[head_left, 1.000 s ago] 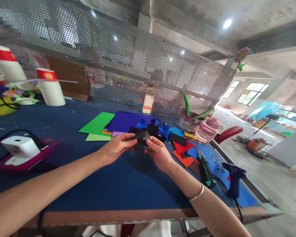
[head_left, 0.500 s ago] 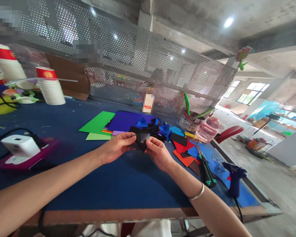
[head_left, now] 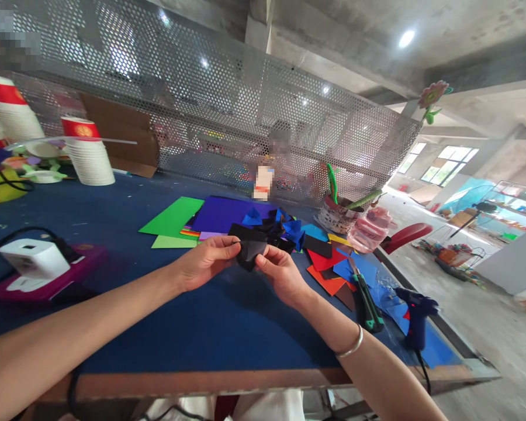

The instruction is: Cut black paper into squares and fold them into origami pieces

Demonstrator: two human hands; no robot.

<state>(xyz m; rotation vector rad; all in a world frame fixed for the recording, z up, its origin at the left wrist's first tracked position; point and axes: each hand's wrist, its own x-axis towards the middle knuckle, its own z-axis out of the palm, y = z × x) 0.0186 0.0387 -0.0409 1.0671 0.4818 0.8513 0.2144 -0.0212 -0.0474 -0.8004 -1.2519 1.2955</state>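
The left hand (head_left: 204, 266) and the right hand (head_left: 280, 273) meet just above the blue table (head_left: 193, 327), each with fingers closed in a pinch on 1 folded piece of black paper (head_left: 249, 251), which hangs between them, the left on its left edge and the right on its right edge. Just behind the paper lie blue and black folded scraps (head_left: 284, 228) and flat coloured sheets (head_left: 188, 219). Farther right a small woven basket (head_left: 335, 219) holds green stems, and at the far left stand 2 stacks of paper cups (head_left: 87, 155).
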